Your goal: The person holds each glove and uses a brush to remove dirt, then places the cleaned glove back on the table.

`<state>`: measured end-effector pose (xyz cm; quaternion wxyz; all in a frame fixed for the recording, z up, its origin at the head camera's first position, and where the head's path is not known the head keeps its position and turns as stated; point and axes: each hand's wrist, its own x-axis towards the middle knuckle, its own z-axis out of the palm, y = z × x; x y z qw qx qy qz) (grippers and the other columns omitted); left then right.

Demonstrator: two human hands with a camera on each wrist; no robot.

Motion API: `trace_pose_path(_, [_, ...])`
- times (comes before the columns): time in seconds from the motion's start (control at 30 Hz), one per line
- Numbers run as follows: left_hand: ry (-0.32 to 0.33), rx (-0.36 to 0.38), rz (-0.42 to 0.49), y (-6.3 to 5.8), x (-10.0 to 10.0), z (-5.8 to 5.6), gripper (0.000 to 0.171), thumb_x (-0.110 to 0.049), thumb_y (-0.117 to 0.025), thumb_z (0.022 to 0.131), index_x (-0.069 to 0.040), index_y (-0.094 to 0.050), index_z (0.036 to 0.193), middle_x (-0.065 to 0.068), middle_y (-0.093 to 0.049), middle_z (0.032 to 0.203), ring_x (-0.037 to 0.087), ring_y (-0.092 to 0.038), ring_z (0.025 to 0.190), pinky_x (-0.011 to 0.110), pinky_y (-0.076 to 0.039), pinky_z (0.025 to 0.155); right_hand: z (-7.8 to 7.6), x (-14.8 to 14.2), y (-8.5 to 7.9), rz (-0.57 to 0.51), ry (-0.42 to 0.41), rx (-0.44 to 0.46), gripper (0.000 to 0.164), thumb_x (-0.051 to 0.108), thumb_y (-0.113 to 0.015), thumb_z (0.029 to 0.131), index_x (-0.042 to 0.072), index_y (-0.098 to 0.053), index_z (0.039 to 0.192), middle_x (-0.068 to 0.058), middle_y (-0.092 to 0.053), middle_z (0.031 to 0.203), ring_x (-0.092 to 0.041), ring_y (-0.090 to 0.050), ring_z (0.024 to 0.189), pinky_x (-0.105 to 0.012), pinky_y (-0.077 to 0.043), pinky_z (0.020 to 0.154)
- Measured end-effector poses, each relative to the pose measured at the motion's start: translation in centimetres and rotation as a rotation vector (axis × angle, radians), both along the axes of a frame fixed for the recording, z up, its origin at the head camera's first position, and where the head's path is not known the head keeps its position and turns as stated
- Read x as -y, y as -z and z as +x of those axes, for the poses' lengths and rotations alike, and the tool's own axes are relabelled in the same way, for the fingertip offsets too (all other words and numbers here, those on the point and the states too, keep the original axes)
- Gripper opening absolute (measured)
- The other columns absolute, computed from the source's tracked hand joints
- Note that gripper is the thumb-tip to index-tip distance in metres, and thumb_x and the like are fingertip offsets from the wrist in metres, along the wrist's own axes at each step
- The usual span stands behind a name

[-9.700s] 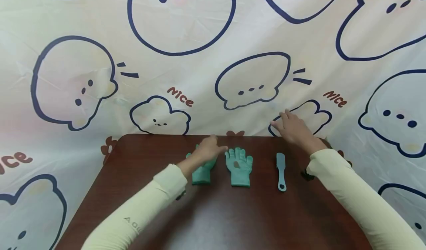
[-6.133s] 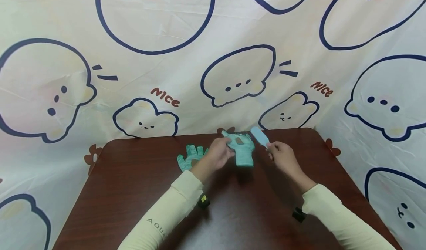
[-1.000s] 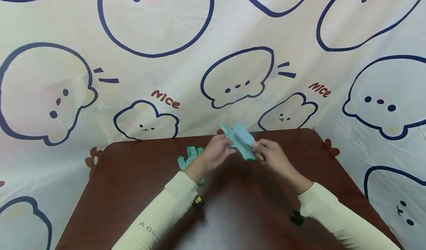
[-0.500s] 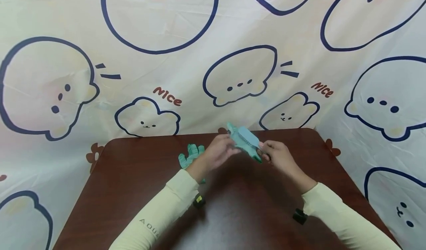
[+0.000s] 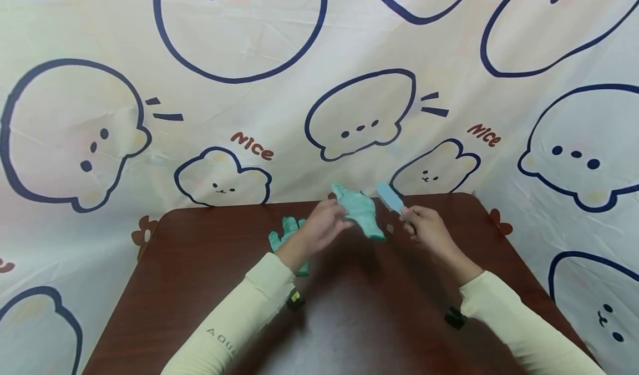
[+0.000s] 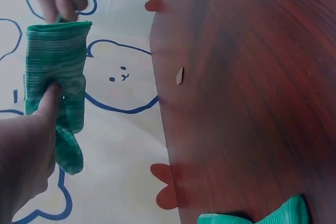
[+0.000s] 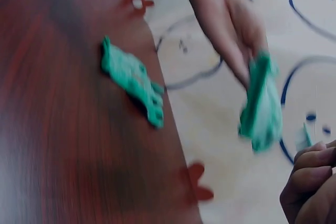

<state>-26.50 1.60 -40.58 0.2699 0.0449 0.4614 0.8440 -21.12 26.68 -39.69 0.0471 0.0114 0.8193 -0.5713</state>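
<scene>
My left hand [image 5: 321,228] pinches a green knit glove [image 5: 361,214] near its finger end and holds it up over the far part of the table. In the left wrist view, the thumb presses on the fabric, and the glove's cuff points towards my right hand. My right hand [image 5: 429,231] grips the handle of a light blue brush [image 5: 389,197], its bristle side facing the glove with a gap between them. A small brown flake [image 5: 390,229] shows against the tabletop below the brush. The second green glove [image 5: 288,228] lies on the table, partly hidden by my left forearm.
The dark red-brown wooden table [image 5: 349,319] ends at a cloth backdrop [image 5: 279,109] printed with cartoon outlines, which rises right behind its far edge. More cloth hangs at both sides.
The brush has come off the held glove and moved right. The glove has turned in my left hand. A brown flake now shows near the brush; earlier, a brown patch sat on this glove.
</scene>
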Motion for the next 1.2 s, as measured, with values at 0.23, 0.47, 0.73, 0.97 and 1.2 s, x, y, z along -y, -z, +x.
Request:
trace_pose_path(0.23, [0.089, -0.092, 0.005, -0.1, -0.5, 0.0, 0.061, 0.006, -0.035, 0.103, 0.0, -0.019, 0.161, 0.015, -0.026, 0.168, 0.029, -0.025, 0.156, 0.053, -0.027, 0.125, 1.2, 3.2, -0.7, 0.009, -0.121, -0.026, 0.048, 0.045, -0.046, 0.108, -0.003, -0.054, 0.101, -0.002, -0.047, 0.071, -0.012, -0.038, 0.057, -0.028, -0.035, 0.049])
trace_pose_path(0.47, [0.105, -0.102, -0.004, -0.2, -0.5, 0.2, 0.06, 0.007, -0.034, 0.101, 0.0, -0.026, 0.16, 0.013, -0.032, 0.166, 0.031, -0.031, 0.154, 0.053, -0.03, 0.123, 1.1, 3.3, -0.5, 0.076, -0.089, -0.054, 0.043, 0.039, -0.048, 0.109, -0.001, -0.055, 0.095, -0.004, -0.047, 0.07, -0.013, -0.04, 0.059, -0.028, -0.037, 0.052])
trace_pose_path(0.73, [0.075, -0.075, 0.003, -0.1, -0.3, 0.3, 0.066, 0.009, -0.035, 0.1, -0.001, -0.017, 0.162, 0.015, -0.021, 0.169, 0.031, -0.022, 0.157, 0.057, -0.026, 0.124, 0.2, 2.1, 0.0, 0.111, -0.025, -0.08, 0.046, 0.04, -0.047, 0.109, -0.002, -0.057, 0.092, -0.004, -0.048, 0.07, -0.014, -0.041, 0.059, -0.029, -0.038, 0.052])
trace_pose_path(0.97, [0.031, -0.051, -0.019, -0.2, 0.4, 0.4, 0.077, 0.01, -0.037, 0.098, -0.001, 0.005, 0.163, 0.013, 0.005, 0.173, 0.03, -0.006, 0.159, 0.058, -0.019, 0.126, -0.5, -0.4, 1.1, 0.098, 0.066, -0.051, 0.047, 0.042, -0.044, 0.109, -0.001, -0.059, 0.101, -0.002, -0.047, 0.071, -0.011, -0.038, 0.056, -0.029, -0.036, 0.049])
trace_pose_path(1.2, [-0.005, -0.043, -0.026, -0.6, 1.4, 0.0, 0.078, 0.009, -0.037, 0.1, -0.004, 0.006, 0.163, 0.015, -0.002, 0.172, 0.03, -0.011, 0.159, 0.057, -0.019, 0.126, 0.1, -0.4, 0.9, -0.004, 0.039, -0.048, 0.047, 0.044, -0.042, 0.109, -0.001, -0.055, 0.103, 0.002, -0.043, 0.071, -0.007, -0.033, 0.053, -0.027, -0.029, 0.045])
